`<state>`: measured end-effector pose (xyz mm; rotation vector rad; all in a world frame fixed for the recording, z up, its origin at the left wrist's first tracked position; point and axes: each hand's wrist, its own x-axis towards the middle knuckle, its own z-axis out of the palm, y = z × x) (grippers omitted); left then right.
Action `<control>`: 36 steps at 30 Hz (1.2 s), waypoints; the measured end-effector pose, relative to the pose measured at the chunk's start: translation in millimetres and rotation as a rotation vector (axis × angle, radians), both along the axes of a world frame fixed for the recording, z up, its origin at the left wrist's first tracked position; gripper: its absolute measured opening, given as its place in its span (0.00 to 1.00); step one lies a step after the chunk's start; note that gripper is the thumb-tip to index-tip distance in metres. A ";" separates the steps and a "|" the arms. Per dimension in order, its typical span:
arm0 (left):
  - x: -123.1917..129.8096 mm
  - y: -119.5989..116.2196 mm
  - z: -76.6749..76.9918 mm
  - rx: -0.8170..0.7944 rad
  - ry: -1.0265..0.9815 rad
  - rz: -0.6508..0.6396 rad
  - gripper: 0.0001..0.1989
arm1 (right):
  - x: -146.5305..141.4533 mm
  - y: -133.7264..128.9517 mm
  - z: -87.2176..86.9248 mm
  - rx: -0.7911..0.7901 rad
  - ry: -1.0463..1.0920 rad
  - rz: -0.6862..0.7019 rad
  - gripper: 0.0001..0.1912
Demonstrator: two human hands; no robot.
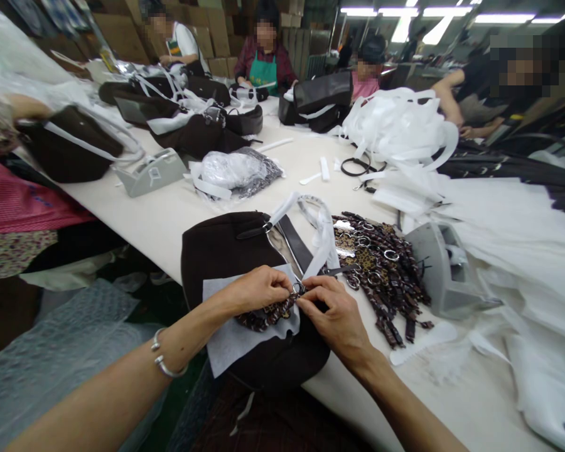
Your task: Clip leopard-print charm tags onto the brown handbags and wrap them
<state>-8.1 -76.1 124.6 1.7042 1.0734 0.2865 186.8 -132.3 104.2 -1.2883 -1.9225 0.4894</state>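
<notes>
A dark brown handbag [216,251] lies at the table's near edge, its strap [322,220] wrapped in white. On the bag rests a white sheet [235,351], and on that a beaded tassel charm [268,316] with a metal ring [297,288] at its upper end. My left hand [258,290] pinches the charm near that ring, fingers closed. From the other side, my right hand [332,307] pinches close to the ring and the bag's strap end; its fingertips meet at the metal fitting, and exactly what they grip is too small to make out.
Right of the bag lies a pile of similar charms [381,270] against a grey tape dispenser [445,270]. Another dispenser [150,172] stands farther left. White foam strips [395,125], thin sheets [489,220] and dark bags [193,132] cover other parts. Several people work around the table.
</notes>
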 end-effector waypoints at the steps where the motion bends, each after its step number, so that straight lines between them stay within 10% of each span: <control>1: 0.3 -1.3 0.6 0.010 -0.001 0.004 0.10 | -0.6 0.1 0.0 -0.003 0.012 -0.011 0.04; 36: 6.2 -6.2 4.9 0.030 0.038 -0.013 0.10 | 13.7 12.0 14.1 -0.233 0.034 0.105 0.06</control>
